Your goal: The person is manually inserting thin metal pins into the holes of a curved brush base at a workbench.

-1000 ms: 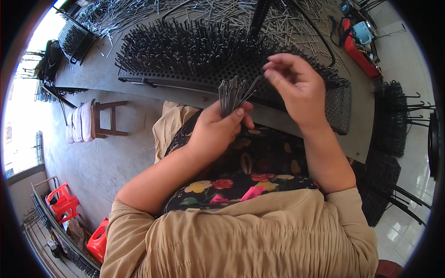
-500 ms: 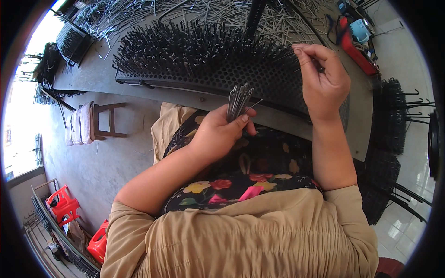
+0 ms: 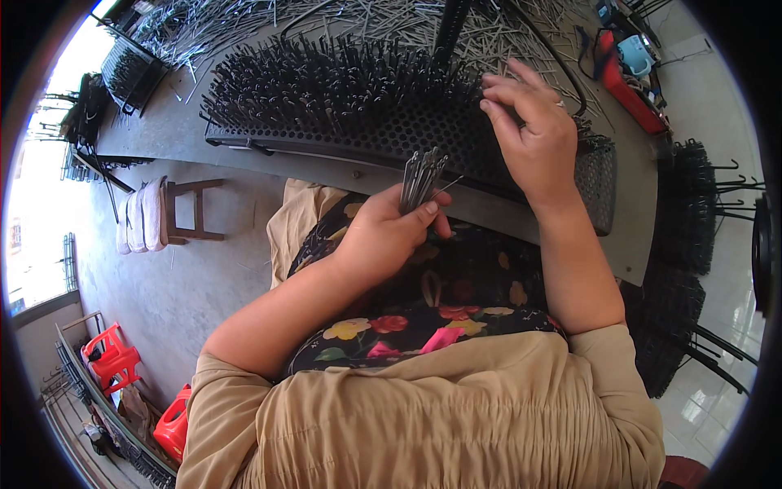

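My left hand (image 3: 379, 235) is closed round a bundle of thin dark metal rods (image 3: 420, 181) with small looped ends pointing up, and one rod sticks out to the right. The bundle is above my lap, in front of a long black perforated rack (image 3: 391, 126). Many dark rods with hooked tops (image 3: 301, 85) stand upright in the rack, densest on its left and middle. Over the rack's right part is my right hand (image 3: 533, 130), fingers apart, thumb and forefinger separated, with no rod visible between them. The hand hides some of the holes behind it.
Loose metal rods (image 3: 358, 20) lie heaped across the back of the grey table (image 3: 631, 179). A black upright post (image 3: 450, 33) rises behind the rack. A red tray (image 3: 627, 90) with a light blue cup (image 3: 634, 55) is at the far right. On the left stands a wooden stool (image 3: 195, 213).
My right hand has moved left along the rack, and its pinched fingers have spread; the thin rod they held no longer shows there. My left hand and its bundle have stayed put.
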Motion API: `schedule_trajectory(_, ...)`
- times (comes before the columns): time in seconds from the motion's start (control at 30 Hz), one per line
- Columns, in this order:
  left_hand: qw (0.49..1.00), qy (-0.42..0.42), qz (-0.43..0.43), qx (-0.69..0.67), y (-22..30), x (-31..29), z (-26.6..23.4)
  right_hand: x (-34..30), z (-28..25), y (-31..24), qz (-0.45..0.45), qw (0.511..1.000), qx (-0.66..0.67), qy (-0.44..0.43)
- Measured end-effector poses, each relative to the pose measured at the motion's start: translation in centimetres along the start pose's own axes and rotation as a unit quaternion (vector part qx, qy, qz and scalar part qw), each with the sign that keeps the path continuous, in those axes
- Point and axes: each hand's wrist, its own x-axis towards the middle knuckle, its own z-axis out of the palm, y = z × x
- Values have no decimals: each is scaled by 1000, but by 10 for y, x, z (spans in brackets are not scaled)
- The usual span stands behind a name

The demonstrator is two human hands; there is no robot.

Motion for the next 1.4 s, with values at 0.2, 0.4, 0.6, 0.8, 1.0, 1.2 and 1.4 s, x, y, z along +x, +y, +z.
schedule_trajectory(0.2,997,-33,-2,-72,3,-2,1,-8,-17,-53,374,810,418,-172)
schedule_trajectory(0.4,996,-50,5,-68,1,-1,4,-8,-25,-33,395,773,447,-216)
schedule_trajectory(0.6,999,-27,-10,-46,0,1,5,-5,-35,-7,454,718,524,-57)
schedule_trajectory(0.8,998,14,-14,-53,-5,6,4,-8,-31,5,374,812,442,78)
schedule_trajectory(1.0,997,50,-9,-62,-8,8,8,-15,-25,5,270,887,345,145)
schedule_trajectory(1.2,986,51,64,-142,-10,9,9,-19,-45,-3,397,731,554,33)
schedule_trajectory(1.4,996,-38,21,-79,-11,8,21,-26,-38,-14,453,702,541,-99)
